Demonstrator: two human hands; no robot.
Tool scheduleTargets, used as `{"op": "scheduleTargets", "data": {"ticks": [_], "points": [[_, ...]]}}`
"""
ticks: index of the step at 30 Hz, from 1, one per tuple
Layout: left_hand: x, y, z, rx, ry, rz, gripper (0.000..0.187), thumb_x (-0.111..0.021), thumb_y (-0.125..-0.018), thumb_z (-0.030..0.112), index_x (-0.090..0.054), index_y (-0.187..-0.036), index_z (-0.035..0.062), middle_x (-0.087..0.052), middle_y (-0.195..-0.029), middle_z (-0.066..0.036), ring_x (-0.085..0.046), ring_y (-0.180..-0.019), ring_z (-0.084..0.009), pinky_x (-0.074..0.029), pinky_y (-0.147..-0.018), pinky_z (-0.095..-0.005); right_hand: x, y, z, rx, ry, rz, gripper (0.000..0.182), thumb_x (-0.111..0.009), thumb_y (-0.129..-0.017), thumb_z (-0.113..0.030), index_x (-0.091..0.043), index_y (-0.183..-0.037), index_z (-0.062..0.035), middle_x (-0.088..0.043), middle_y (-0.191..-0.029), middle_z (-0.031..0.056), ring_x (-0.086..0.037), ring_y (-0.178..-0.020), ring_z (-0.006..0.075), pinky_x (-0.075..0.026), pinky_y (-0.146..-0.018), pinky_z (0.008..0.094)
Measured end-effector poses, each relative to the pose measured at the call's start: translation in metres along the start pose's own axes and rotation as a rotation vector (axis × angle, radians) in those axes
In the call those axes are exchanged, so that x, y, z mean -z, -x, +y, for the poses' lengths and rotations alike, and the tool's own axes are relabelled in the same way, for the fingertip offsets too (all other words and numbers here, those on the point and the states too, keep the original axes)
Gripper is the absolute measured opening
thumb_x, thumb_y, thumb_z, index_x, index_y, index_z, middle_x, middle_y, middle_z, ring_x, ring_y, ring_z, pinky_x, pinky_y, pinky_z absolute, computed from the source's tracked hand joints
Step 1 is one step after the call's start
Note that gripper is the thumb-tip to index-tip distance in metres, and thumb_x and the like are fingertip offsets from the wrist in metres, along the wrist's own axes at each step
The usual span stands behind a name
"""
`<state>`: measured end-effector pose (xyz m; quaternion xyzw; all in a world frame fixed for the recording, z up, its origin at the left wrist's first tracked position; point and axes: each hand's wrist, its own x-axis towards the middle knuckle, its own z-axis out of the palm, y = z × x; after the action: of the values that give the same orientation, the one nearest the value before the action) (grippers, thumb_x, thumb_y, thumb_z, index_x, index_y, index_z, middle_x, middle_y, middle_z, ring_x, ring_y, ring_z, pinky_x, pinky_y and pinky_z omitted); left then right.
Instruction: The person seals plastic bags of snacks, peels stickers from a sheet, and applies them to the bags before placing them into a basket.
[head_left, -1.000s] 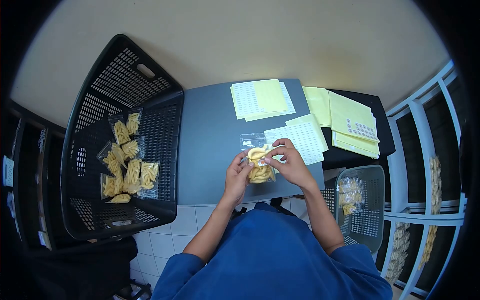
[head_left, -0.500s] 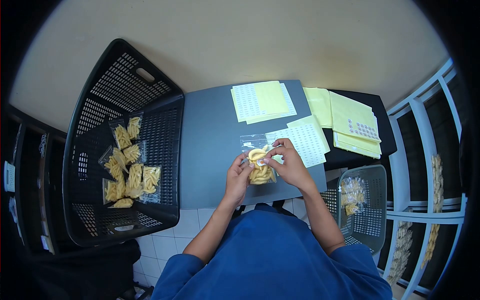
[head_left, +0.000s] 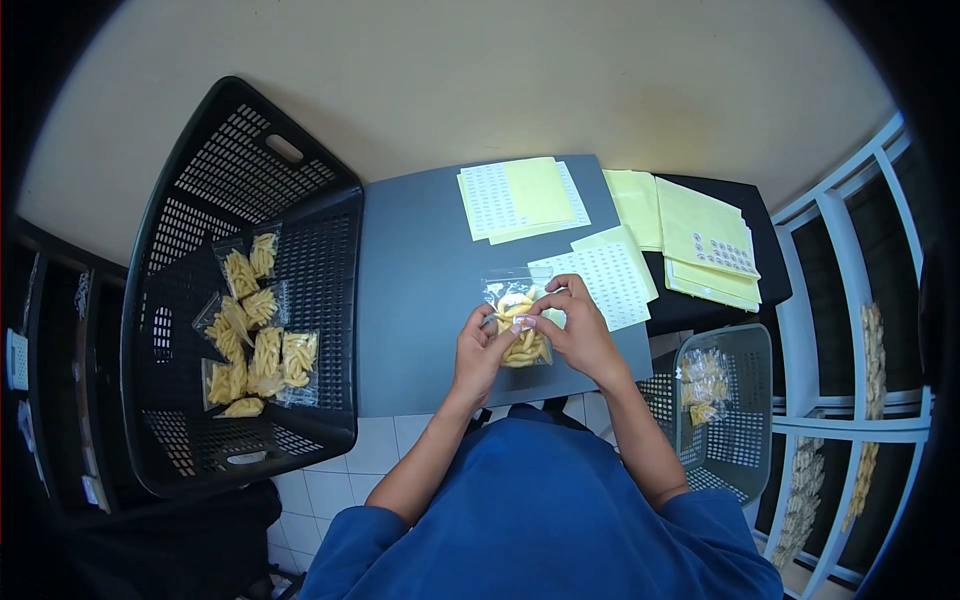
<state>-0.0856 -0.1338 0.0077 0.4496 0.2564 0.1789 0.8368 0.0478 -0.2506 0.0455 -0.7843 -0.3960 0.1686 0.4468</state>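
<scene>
A clear plastic bag of pale yellow, finger-shaped snacks [head_left: 522, 352] is in front of me over the grey table. My left hand [head_left: 478, 358] grips the bag's left side, its thumb lying on the front. Against the upper front of the bag is a small white and orange sticker [head_left: 524, 321], with both thumb tips meeting at it. My right hand [head_left: 580, 335] is closed at the bag's right side, pinching at the sticker. Whether the sticker lies fully flat is hidden by the thumbs.
At left a large black basket [head_left: 345, 300] holds several filled bags. Sticker sheets [head_left: 605, 280] and yellow backing sheets [head_left: 545, 190] lie on the grey table [head_left: 410, 290]. A smaller grey-green basket [head_left: 755, 400] with bags stands low at right, beside a white rack [head_left: 800, 300].
The left thumb has moved inward onto the sticker, meeting the right thumb. The snacks inside the bag have shifted slightly. The bag stays in nearly the same place.
</scene>
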Motion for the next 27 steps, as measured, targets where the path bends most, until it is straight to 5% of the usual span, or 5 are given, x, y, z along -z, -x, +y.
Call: {"op": "scheduleTargets", "data": {"ticks": [8, 17, 27], "points": [[0.0, -0.003, -0.009, -0.061, -0.026, 0.019, 0.049, -0.067, -0.093, -0.003, -0.042, -0.135, -0.0022, -0.067, -0.117, -0.017, -0.07, -0.103, -0.0199, -0.06, -0.086, -0.032, -0.008, 0.003, 0.002, -0.002, -0.063, 0.078, 0.018, -0.079, -0.085, -0.02, -0.077, -0.094, -0.0045, -0.059, -0.11, 0.0167, -0.064, -0.1, 0.0345, -0.051, -0.087, 0.0392], [-0.011, 0.001, -0.004, -0.066, 0.041, 0.056, 0.045, -0.066, -0.093, -0.004, -0.044, -0.133, -0.002, -0.067, -0.116, -0.016, -0.069, -0.104, -0.0198, -0.059, -0.087, -0.0317, -0.014, 0.007, 0.012, 0.109, -0.189, 0.045, 0.023, -0.076, -0.085, -0.013, -0.079, -0.107, -0.0091, -0.053, -0.121, 0.0111, -0.06, -0.101, 0.025, -0.05, -0.09, 0.0351], [-0.01, 0.0, -0.008, -0.023, 0.111, 0.078, 0.037, -0.063, -0.098, 0.005, -0.047, -0.131, -0.0018, -0.068, -0.111, -0.014, -0.07, -0.1, -0.0177, -0.059, -0.083, -0.0311, -0.005, 0.009, 0.011, 0.128, -0.258, -0.007, 0.031, -0.075, -0.081, -0.01, -0.076, -0.112, -0.0063, -0.062, -0.109, 0.0092, -0.062, -0.102, 0.0211, -0.049, -0.093, 0.0331]]}}
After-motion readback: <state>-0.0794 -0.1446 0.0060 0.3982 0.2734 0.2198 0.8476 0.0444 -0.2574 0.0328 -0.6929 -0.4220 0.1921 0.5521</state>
